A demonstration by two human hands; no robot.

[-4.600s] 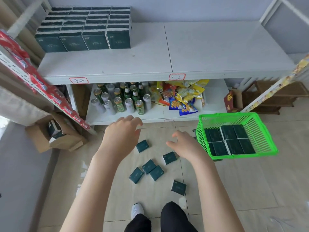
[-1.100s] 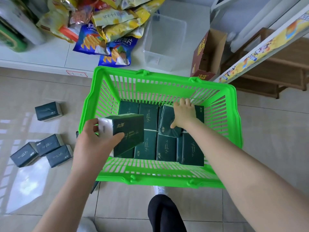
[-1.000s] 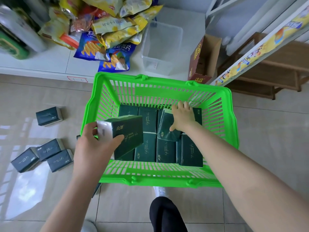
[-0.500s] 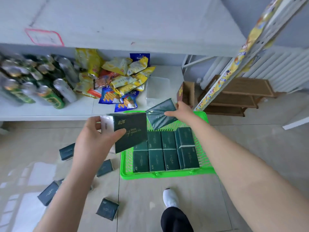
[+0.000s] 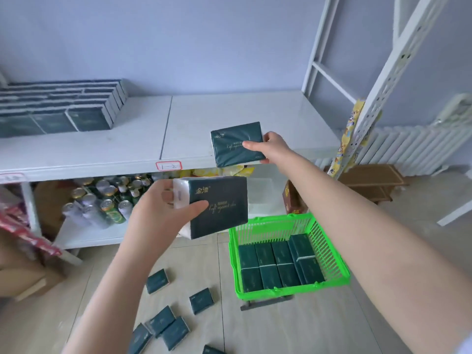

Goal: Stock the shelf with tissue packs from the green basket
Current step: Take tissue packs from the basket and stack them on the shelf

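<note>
The left hand (image 5: 163,213) grips one dark green tissue pack (image 5: 219,206), thumb across its face; the right hand (image 5: 274,148) pinches a second pack (image 5: 236,144) at the white shelf's (image 5: 245,116) front edge; more packs fill the green basket (image 5: 332,254) on the floor.

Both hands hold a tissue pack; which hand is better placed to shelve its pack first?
Probably the right hand: its tissue pack is up at the front edge of the top shelf. The left hand holds the second pack lower, below shelf level.
</note>
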